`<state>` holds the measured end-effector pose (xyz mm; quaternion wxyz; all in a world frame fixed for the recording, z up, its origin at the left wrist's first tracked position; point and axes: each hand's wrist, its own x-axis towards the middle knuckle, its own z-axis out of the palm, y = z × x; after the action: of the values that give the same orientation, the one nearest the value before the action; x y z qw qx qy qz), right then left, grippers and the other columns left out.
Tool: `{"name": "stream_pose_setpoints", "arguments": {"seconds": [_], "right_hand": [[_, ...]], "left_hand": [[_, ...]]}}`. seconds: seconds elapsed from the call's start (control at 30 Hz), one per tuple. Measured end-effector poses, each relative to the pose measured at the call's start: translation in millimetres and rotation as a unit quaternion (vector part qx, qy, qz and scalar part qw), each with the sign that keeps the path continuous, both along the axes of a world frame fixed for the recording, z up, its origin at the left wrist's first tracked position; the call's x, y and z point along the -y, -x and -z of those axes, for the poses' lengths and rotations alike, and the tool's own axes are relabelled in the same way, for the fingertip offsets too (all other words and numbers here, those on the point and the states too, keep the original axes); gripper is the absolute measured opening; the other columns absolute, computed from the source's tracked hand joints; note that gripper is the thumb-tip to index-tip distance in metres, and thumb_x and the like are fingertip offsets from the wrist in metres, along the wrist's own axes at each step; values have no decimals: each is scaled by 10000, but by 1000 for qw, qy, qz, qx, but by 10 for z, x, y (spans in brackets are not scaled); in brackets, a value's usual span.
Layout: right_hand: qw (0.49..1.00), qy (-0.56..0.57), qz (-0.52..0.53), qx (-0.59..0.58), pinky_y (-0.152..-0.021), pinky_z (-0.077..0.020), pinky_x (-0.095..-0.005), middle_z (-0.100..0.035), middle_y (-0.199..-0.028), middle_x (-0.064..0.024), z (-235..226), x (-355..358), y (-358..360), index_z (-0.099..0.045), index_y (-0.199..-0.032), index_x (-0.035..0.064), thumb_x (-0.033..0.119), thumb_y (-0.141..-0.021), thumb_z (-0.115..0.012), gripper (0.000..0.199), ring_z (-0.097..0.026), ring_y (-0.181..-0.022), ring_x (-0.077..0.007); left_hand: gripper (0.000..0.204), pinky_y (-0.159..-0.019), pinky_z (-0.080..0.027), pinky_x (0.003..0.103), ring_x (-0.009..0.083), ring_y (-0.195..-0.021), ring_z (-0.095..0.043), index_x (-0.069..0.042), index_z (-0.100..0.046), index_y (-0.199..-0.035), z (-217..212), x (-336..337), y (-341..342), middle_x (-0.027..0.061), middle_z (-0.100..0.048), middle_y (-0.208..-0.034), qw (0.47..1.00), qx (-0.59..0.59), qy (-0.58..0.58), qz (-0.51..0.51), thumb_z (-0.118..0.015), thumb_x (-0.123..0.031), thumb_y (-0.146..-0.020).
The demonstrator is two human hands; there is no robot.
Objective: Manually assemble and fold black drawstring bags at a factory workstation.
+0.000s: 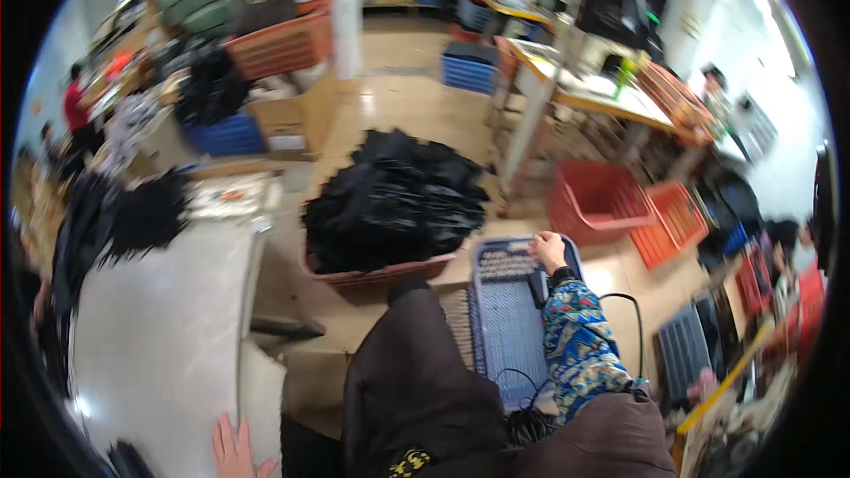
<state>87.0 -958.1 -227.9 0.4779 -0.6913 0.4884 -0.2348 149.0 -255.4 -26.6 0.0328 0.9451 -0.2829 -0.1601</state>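
Plainly, two bare hands rest well apart from each other. The left hand point(235, 451) lies at the lower edge of the view on a pale, smooth surface point(164, 319) with a soft sheen; its grip is apart, fingers spread and wrapped around nothing. The right hand point(547, 250) is at the far end of a blue crate point(509, 323), near the rim, with the fingers curled; whether its grip is clamped on the plastic or only lies against it, I cannot tell. That crate, long and rectangular with rounded corners and an openwork lattice bottom, sits on the person's right, beside the knee. A sleeve point(580, 336) in a busy blue, white and red pattern covers the right forearm (a dark band point(561, 276) circles the wrist). Thin, glossy black cables point(529, 425) coil at the crate's near end.

Just left of the crate, a rounded reddish basket point(381, 277) is heaped with crumpled black material point(398, 199), its folds shiny and ragged. More black material point(149, 211), shaggy at the edge, drapes over the pale surface's far end. Beyond the crate stand a deep red tub point(580, 217) and a slatted orange crate point(657, 246) on the glossy tan floor point(412, 111).
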Motion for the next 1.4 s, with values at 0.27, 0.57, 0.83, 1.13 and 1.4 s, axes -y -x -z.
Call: {"name": "stream_pose_setpoints", "arguments": {"seconds": [0.27, 0.57, 0.83, 1.13, 1.4], "right_hand": [[942, -103, 291, -132, -412, -488, -303, -640, -662, -95, 1692, -115, 2278, -656, -883, -4, 121, -870, -525, 181, -621, -523, -180], [938, -68, -101, -326, -714, -542, -420, -702, -795, -186, 2663, -1382, 1577, -711, -897, 19, 227, -854, -578, 250, -701, -754, -311], [929, 242, -233, 158, -604, -504, -352, -638, -735, -162, 454, -1820, -992, -668, -1023, 14, 155, -955, -576, 182, -629, -652, -230], [781, 106, -533, 306, -554, -434, -200, -588, -749, -18, -843, -3694, -2088, -633, -1128, 5, 73, -988, -534, 185, -507, -617, -51], [443, 196, -799, 357, -546, -486, -352, -641, -742, -122, -1667, -5308, -1877, -656, -991, 21, -10, -835, -640, 160, -629, -610, -275]], "left_hand": [[775, -1156, -202, 475, 445, -1415, -195, -60, -237, -1514, 206, 1014, -847, 275, -190, -1545, 992, -47, -46, 110, -640, -266, -885], [697, -1172, -160, 444, 420, -1432, -172, -67, -252, -1511, 33, 1113, -734, 278, -197, -1540, 999, -48, -1, 16, -586, -275, -937], [689, -1095, -316, 504, 452, -1353, -332, -45, -396, -1425, 496, 61, -6, 256, -400, -1426, 980, 136, 121, -86, -694, -301, -858], [642, -1116, -285, 494, 428, -1397, -271, -98, -365, -1455, 401, -618, 974, 209, -284, -1523, 899, 189, 162, -361, -637, -279, -902], [378, -961, -432, 429, 313, -1098, -555, -21, -618, -1153, 207, -1768, 1226, 133, -632, -1153, 767, 350, 80, -532, -676, -209, -830]]}}
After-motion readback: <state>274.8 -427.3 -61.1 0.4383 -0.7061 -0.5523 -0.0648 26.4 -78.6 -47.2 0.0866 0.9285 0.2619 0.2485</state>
